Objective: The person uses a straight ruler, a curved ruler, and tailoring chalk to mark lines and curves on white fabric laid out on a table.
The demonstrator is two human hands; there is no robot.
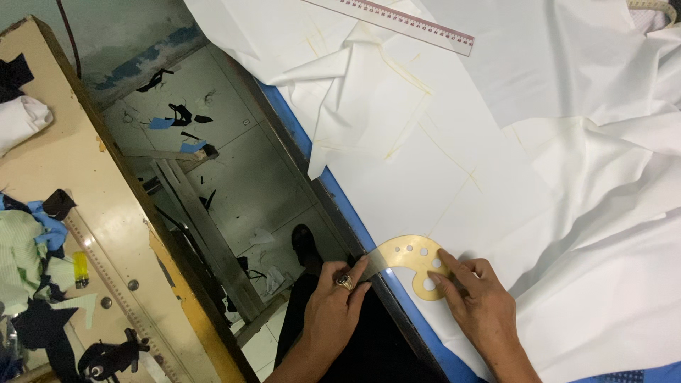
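Concrete floor (pixel 234 184) between two work surfaces, strewn with dark and blue scraps, seen from above.

Far left of the hands: tan bench (pixel 113 213) carrying a heap of fabric offcuts (pixel 28 248), a yellow lighter (pixel 81 269) and a dark stuffed shape (pixel 110 358) near its lower edge. Between bench and hands: a wooden frame (pixel 206 241) standing on the floor, a dark shoe (pixel 305 245) just above the left wrist.

Left hand (pixel 337 308) with a ring (pixel 345 282) on one finger, fingertips closed in a narrow pinch on the thin tip of the curve (pixel 408 259), right at the table edge (pixel 340 206), which is lined in blue. Brass-coloured curve lying flat on the cloth (pixel 440 142), stretched between the two hands, with round holes along its body and a rounded lobe at its right end.

Right hand (pixel 472 301) pressing down on that lobe, index finger extended along the upper rim, remaining fingers spread flat over the metal and the cloth beside it; not clasped around anything, only pinning.

Above and beyond both hands: white cloth spread over the table, folded back in a flap toward the edge, marked with faint yellow chalk lines (pixel 425 135) crossing at angles. Well above the right hand, at the top: a long ruler (pixel 404 21) lying diagonally on the cloth. Right of the hands: rumpled white folds running off the edge of view.
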